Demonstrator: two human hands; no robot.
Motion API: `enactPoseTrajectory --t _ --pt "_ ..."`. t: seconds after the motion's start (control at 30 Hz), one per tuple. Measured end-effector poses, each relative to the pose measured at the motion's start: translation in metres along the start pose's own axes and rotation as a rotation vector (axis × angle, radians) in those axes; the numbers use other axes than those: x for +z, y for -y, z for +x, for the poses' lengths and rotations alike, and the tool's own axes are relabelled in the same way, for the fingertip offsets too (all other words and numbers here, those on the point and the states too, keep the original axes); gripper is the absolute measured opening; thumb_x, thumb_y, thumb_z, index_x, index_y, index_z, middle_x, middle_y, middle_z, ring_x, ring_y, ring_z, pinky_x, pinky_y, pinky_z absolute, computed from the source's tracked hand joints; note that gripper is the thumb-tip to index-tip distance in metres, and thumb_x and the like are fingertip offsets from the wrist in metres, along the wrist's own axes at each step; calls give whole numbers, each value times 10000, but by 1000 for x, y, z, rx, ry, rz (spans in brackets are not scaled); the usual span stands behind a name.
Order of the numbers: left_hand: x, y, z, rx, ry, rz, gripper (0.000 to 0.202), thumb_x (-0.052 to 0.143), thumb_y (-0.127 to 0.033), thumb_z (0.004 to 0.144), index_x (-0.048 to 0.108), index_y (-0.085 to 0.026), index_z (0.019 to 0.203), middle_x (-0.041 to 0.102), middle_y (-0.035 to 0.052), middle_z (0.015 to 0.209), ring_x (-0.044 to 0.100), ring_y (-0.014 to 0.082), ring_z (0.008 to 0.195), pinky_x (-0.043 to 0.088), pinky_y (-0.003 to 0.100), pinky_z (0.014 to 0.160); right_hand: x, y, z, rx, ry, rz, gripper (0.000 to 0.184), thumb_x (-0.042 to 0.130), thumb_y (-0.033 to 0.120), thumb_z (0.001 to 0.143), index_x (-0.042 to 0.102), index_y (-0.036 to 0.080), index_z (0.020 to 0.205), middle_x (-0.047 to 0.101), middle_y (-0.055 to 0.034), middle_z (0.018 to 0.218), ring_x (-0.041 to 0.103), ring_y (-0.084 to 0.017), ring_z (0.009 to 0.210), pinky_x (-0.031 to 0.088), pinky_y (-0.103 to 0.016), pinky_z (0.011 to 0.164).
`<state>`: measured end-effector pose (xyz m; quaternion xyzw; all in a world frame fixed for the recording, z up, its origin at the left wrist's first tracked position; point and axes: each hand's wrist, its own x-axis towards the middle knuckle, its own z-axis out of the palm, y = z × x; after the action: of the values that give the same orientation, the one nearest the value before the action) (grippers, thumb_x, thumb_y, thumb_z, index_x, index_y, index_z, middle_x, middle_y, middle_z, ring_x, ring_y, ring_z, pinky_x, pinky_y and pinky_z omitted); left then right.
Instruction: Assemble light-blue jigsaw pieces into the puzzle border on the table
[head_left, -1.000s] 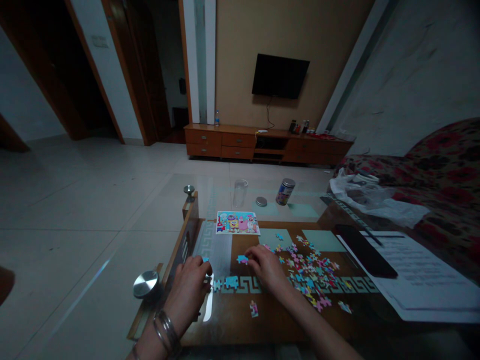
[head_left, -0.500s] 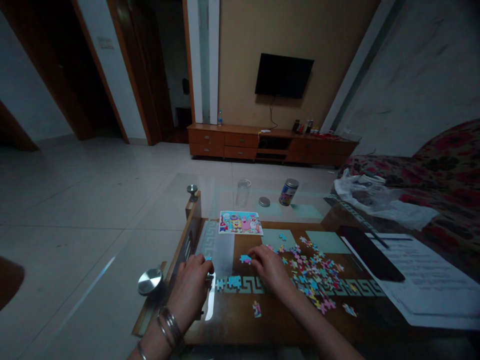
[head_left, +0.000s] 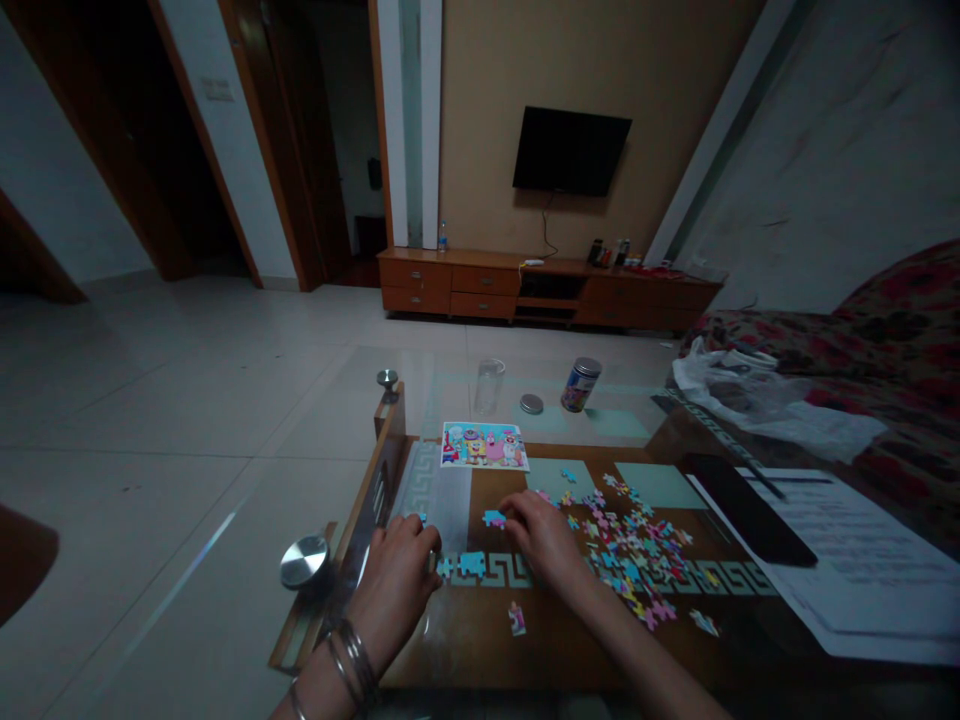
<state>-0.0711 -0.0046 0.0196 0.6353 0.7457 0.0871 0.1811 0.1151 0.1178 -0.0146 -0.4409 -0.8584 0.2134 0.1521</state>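
Observation:
My right hand [head_left: 544, 540] rests over the glass tabletop, fingers bent and pinched at the edge of a blue and pink puzzle piece [head_left: 493, 518]. My left hand [head_left: 401, 568], with silver bangles on the wrist, is closed, and its fingertips are at the left end of a short row of light-blue puzzle pieces [head_left: 471, 565]. What lies under those fingertips is hidden. Another bit of blue [head_left: 422, 518] shows just beyond the left knuckles. A single pink and white piece [head_left: 517, 619] lies nearer me. To the right spreads a heap of loose puzzle pieces [head_left: 637, 550].
A cartoon picture card [head_left: 484, 446] lies beyond my hands. Behind it stand a clear jar [head_left: 490, 385], a metal lid [head_left: 532, 404] and a printed can [head_left: 581, 385]. Papers [head_left: 877, 570] and a black flat object [head_left: 750, 510] lie at the right; a metal knob [head_left: 304, 563] is at the left.
My left hand has shifted slightly right, its fingertips now covering the left end of the blue row. The right hand stays at the same piece. The view has moved slightly.

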Motion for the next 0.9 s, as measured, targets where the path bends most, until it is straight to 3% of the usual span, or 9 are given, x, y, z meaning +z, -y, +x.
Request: enactPoseTrajectory --t 0.9 --pt "-5 -3 -4 -10 18 9 230 552 -94 746 620 -199 938 604 62 1088 501 281 1086 363 410 865 -3 4 0 17 20 -17 239 515 62 807 670 183 943 665 -62 939 595 -196 878 416 -284 779"
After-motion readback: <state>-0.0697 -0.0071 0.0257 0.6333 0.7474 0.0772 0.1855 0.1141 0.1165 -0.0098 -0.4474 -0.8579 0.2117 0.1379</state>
